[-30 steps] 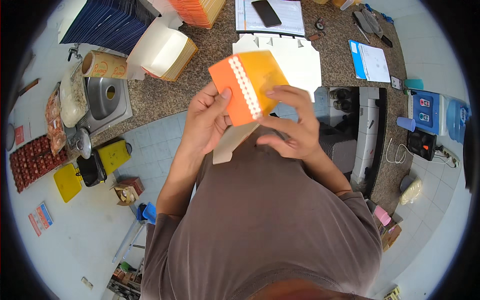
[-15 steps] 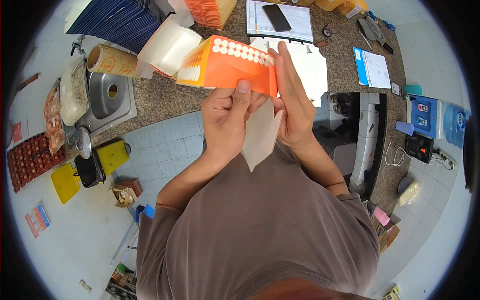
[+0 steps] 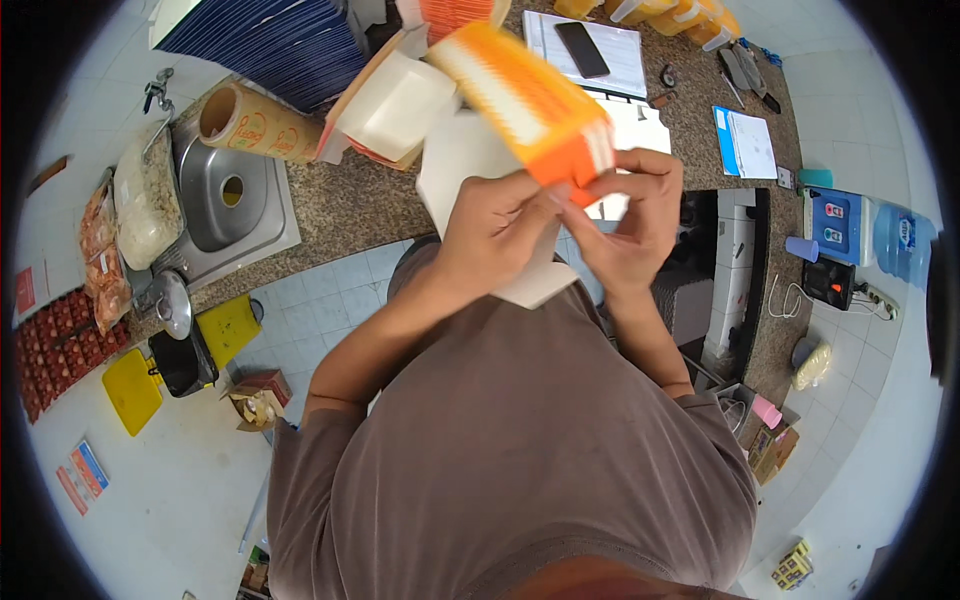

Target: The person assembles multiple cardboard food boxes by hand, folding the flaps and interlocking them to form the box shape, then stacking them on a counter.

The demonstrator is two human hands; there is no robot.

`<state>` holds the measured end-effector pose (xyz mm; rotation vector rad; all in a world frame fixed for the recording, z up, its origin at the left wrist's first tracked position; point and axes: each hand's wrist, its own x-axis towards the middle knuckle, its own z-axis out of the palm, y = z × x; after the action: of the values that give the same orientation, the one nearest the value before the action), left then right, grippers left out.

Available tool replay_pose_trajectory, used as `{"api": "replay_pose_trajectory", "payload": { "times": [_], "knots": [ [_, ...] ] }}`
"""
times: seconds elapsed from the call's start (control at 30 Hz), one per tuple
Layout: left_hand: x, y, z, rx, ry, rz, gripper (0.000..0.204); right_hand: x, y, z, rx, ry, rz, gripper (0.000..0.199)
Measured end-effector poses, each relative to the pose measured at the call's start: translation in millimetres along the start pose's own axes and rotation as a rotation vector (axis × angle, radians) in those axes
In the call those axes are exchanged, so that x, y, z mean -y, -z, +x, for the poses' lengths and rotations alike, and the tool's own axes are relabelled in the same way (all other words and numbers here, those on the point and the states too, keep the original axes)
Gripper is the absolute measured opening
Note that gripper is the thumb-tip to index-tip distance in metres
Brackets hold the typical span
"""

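Between my hands is a partly folded orange and yellow paper food box (image 3: 568, 118), raised over the counter edge and blurred by motion. Its white inner flap (image 3: 462, 150) spreads out behind my left hand, and another white part hangs below toward my shirt. My left hand (image 3: 500, 235) is closed on the box's lower corner, thumb pressed on the orange end. My right hand (image 3: 637, 222) pinches the same end from the other side, its fingers bent over the edge. Left of the box stands a folded paper box (image 3: 405, 100) with its white inside facing up.
A stack of dark blue flat boxes (image 3: 265, 50) and an orange stack (image 3: 460, 12) stand at the back. At left are a cardboard tube (image 3: 262, 128) and a steel sink (image 3: 228, 190). A phone (image 3: 582, 48) lies on papers; white card (image 3: 645, 130) lies behind my right hand.
The box has been turned, so its yellow side now faces up and its orange end points toward me. My right hand has gone from flat against the end to pinching it.
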<state>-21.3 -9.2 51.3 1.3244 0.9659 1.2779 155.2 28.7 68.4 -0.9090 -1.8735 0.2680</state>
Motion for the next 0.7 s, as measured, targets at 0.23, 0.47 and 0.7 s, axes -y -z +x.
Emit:
{"api": "replay_pose_trajectory", "payload": {
  "times": [0.23,0.47,0.7],
  "knots": [
    [4.2,73.8,17.3,0.653,-0.397,1.056,0.018,52.1,1.9,10.0,0.464,0.174,-0.447,0.045],
    [23.2,97.4,10.0,0.149,-0.948,0.915,0.016,11.8,-56.2,-29.6,0.702,-0.055,-0.543,0.017],
    [155.9,222.2,-20.8,-0.038,-0.411,1.258,0.03,13.4,-186.2,-8.8,0.362,0.119,-0.158,0.015]
  ]
}}
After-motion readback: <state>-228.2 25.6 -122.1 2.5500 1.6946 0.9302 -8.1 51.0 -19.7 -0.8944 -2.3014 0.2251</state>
